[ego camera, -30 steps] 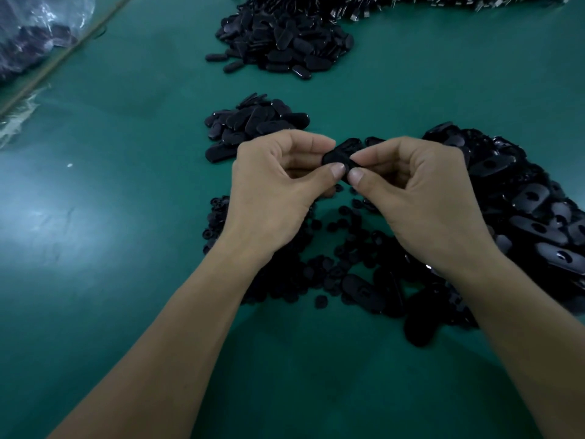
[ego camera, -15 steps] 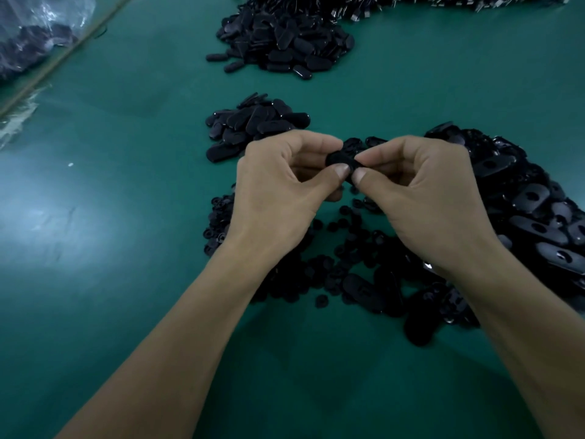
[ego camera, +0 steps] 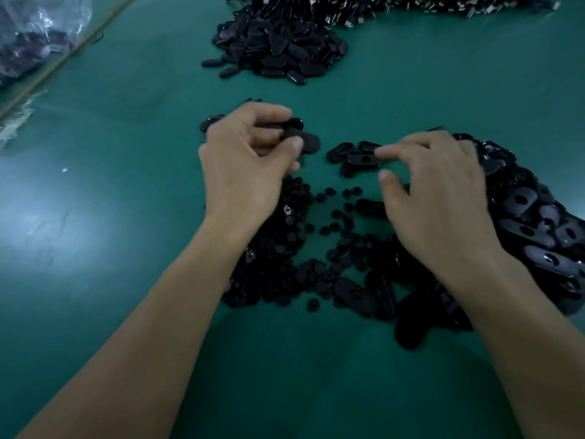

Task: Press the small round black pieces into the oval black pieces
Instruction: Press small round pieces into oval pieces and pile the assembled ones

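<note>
On the table (ego camera: 126,217), at centre, the holed oval (ego camera: 364,159) lies at 10 o'clock from the right hand (ego camera: 437,198), between its index fingertip and thumb. The oval's long axis runs roughly 9 to 3, hole face up. The index tip sits at its 3 o'clock end. The thumb stands apart at 5 o'clock, so this hand is spread and grasps nothing. Motion blur makes it unclear whether the index is touching.

The right hand is the nearer. The left hand (ego camera: 240,172) is at 9 o'clock of that oval and pinches a held oval (ego camera: 307,142) between thumb and fingers, above a small pile (ego camera: 209,122) that it mostly hides. No hole shows on the held oval, so whether a round piece is seated cannot be told.

Round pieces (ego camera: 285,236) lie scattered at 6 o'clock, between the wrists. The heap (ego camera: 538,223) at 3 o'clock is cut off by the frame edge.
</note>
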`<state>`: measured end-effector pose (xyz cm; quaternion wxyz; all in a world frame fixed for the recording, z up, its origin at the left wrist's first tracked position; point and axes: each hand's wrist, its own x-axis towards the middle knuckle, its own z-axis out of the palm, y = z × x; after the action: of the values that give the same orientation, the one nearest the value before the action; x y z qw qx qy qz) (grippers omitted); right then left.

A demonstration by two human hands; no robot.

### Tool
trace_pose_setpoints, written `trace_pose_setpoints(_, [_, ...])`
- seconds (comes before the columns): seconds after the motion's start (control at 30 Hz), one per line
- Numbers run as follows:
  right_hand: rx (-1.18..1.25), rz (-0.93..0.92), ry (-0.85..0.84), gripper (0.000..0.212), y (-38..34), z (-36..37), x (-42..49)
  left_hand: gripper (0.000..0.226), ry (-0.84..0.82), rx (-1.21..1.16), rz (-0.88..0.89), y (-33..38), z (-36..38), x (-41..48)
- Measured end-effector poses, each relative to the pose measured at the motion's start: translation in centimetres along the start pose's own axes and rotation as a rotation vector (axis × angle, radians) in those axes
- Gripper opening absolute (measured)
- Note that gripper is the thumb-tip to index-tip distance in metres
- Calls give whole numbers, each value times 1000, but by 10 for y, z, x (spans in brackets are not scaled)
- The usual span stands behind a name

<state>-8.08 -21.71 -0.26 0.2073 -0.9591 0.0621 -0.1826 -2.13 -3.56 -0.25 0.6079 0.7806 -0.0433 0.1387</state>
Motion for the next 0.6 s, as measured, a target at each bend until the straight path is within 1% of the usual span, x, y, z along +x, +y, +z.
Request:
trace_pose_setpoints(0.03, [-100, 47, -26, 33, 3, -1, 1, 22, 32, 13, -3, -1, -3, 6])
trace_pose_setpoints(0.1, [-218, 142, -96, 38, 7, -1, 0, 20, 72, 77, 0, -5, -5, 16])
trace_pose_setpoints(0.17, [-276, 202, -156, 39, 6, -1, -1, 22, 92, 147, -5, -9, -6, 27])
trace_pose_setpoints(0.23, [-302, 221, -183, 38, 7, 0, -2, 21, 93, 215, -25, -15, -6, 35])
trace_pose_setpoints(0.3, [-302, 217, -176, 35, 7, -1, -1, 18, 91, 282, -31, -20, -5, 40])
trace_pose_setpoints(0.43, [-254, 215, -183, 34, 8, -3, -1, 22, 91, 409, 15, -25, -5, 43])
trace_pose_setpoints(0.53, [-187, 197, -162, 35, 10, -4, 1, 23, 76, 484, 40, -27, -7, 42])
trace_pose_setpoints(0.6, [-128, 178, -129, 36, 12, -4, 2, 18, 55, 522, 44, -29, -8, 42])
